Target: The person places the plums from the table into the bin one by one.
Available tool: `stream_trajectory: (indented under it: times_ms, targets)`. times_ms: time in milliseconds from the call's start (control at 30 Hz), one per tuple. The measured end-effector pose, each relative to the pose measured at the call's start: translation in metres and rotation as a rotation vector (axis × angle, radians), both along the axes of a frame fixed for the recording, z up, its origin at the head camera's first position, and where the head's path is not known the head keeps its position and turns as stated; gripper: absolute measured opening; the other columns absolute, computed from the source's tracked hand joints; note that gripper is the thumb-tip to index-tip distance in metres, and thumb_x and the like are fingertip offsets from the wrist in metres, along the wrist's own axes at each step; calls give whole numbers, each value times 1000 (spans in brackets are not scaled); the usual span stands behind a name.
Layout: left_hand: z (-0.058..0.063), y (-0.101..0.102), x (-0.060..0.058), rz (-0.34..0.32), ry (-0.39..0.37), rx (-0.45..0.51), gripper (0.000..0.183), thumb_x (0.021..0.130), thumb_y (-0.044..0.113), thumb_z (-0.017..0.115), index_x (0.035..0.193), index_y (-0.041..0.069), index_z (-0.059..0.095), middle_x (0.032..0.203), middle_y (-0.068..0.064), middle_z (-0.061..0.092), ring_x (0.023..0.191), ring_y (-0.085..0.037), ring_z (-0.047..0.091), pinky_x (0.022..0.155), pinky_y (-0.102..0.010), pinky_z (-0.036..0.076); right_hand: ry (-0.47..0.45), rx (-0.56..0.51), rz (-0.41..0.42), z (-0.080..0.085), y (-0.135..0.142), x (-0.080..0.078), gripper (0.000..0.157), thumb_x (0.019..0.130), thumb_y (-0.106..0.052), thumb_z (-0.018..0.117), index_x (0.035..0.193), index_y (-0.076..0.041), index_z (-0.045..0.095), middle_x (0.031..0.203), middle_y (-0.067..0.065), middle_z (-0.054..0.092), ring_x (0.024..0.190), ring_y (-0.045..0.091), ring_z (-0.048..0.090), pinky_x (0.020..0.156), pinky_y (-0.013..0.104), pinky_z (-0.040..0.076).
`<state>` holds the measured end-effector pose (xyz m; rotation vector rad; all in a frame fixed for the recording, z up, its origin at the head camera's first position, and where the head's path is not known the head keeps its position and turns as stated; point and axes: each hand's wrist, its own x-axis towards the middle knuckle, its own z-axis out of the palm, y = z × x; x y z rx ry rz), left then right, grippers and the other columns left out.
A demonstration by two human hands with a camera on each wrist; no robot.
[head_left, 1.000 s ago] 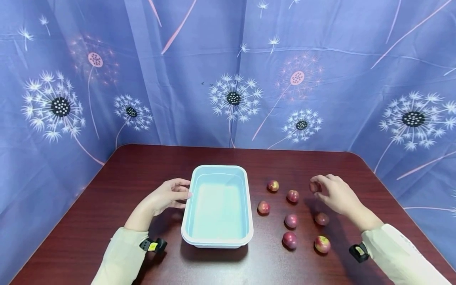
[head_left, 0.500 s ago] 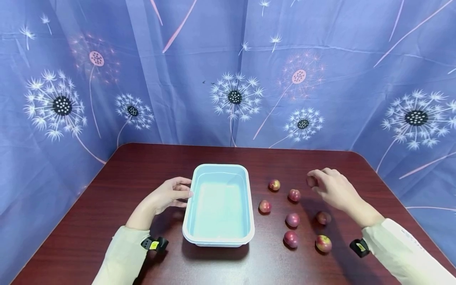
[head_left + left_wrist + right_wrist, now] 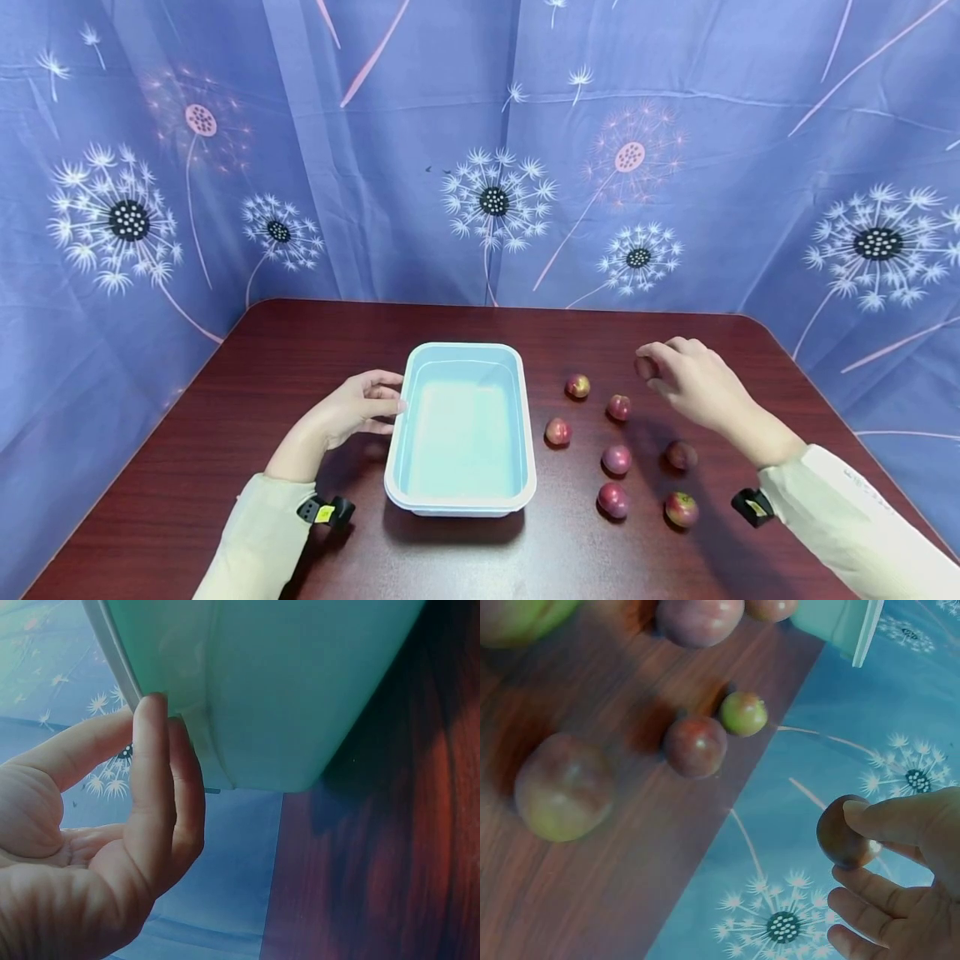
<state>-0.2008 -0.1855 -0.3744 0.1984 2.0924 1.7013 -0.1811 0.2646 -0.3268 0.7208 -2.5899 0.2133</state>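
A pale blue plastic basin [image 3: 462,433] stands in the middle of the table with nothing in it. At its left side my left hand [image 3: 360,410] grips the rim between thumb and fingers; the left wrist view shows fingertips [image 3: 152,712] against the rim's underside. Above the table at the right, my right hand [image 3: 697,383] pinches a dark red plum [image 3: 841,834] between thumb and fingertips. Several red and yellowish plums [image 3: 617,460] lie loose between the basin and the right hand, one [image 3: 681,455] below the right wrist.
The dark red wooden table [image 3: 315,350] has a glossy top. A blue curtain [image 3: 390,208] with dandelion prints hangs behind it and along both sides. Small black cameras [image 3: 753,507] are strapped to both wrists.
My right hand has risen and shifted slightly left with the plum, away from the tabletop. The left hand, the basin and the loose plums stay where they were.
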Motion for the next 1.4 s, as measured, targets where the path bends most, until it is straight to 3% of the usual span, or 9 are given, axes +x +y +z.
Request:
stream_trajectory:
  times_ms: [367,600,967,1400]
  targets:
    - [-1,3,0,20,-18,-13,57,88,7,63,137,-8,36,104,-13,60,82,-13,63,74,-32,57,14,8,48,14,-16,2,27,70,2,73,84,-16,58,77,-2,54,76,22,50,66,36,36]
    - [0,4,0,12,-16,-3,59,88,7,64,137,-9,35,108,-15,58,82,-13,63,74,-31,57,10,18,66,21,-27,4,32,69,5,74,92,-13,61,82,2,58,80,27,54,67,42,40]
    - [5,3,1,21,-7,-10,58,89,7,62,138,-9,34,129,-28,46,88,-12,62,77,-32,57,5,33,85,29,-48,-2,33,71,4,73,99,-10,63,86,7,61,82,30,56,71,45,44]
    - [3,5,1,13,-15,9,59,89,6,63,138,-10,34,126,-27,48,86,-11,62,76,-31,57,49,61,131,30,-75,-8,34,70,2,73,102,-7,66,84,8,61,81,32,59,69,45,47]
